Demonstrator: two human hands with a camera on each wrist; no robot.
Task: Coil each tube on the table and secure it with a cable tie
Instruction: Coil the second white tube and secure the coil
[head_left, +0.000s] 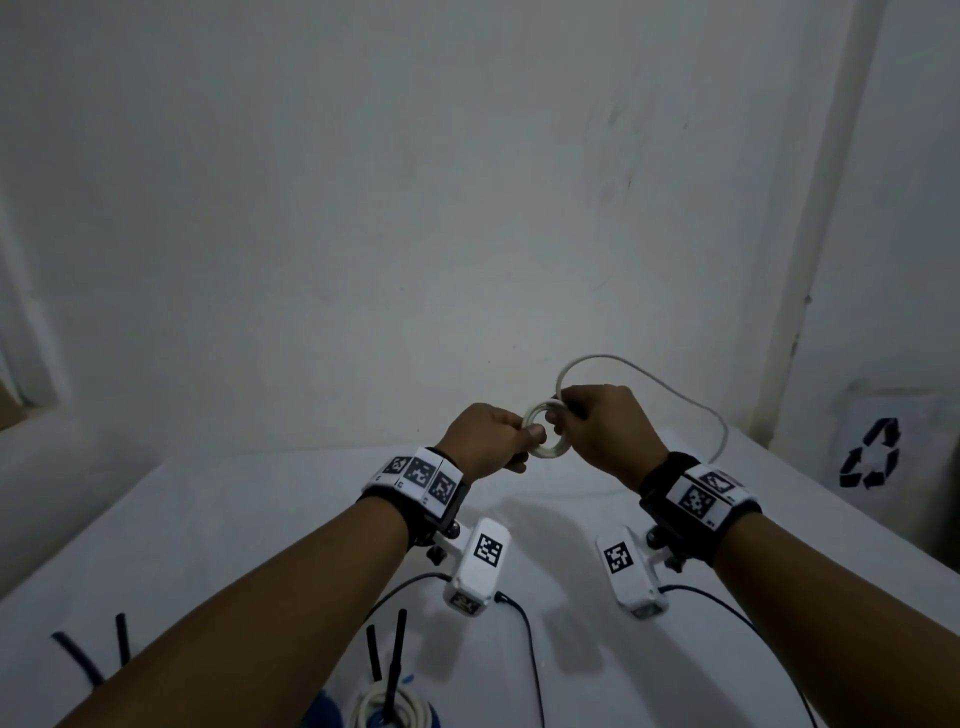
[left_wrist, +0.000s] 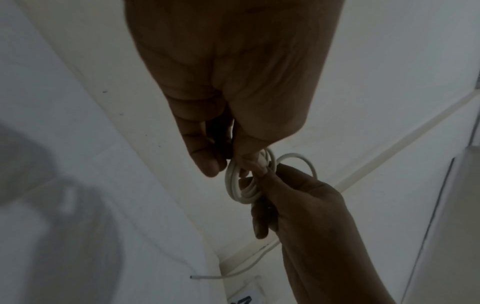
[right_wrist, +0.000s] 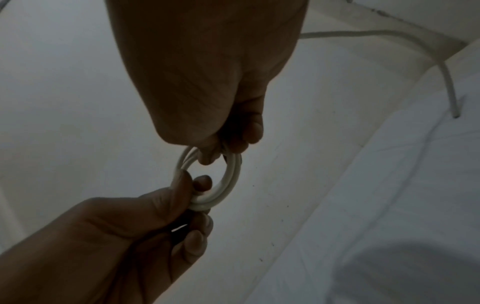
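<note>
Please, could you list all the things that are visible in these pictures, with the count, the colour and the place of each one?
Thin white flexible tube: one, white; small coil held in the air between both hands, loose tail arching right, down to the table.
Coiled white tube bundle: one, white, with black cable-tie tails standing up; bottom edge, near side of table.
Dark tube ends: two visible, dark blue or black; bottom left.
White table surface: one, white; under everything.
Recycling symbol: one, black; on the right wall.
Wrist cameras: two, white, with black markers; below the wrists.
Left hand: grips the coil's left side.
Right hand: pinches the coil's right side.
</note>
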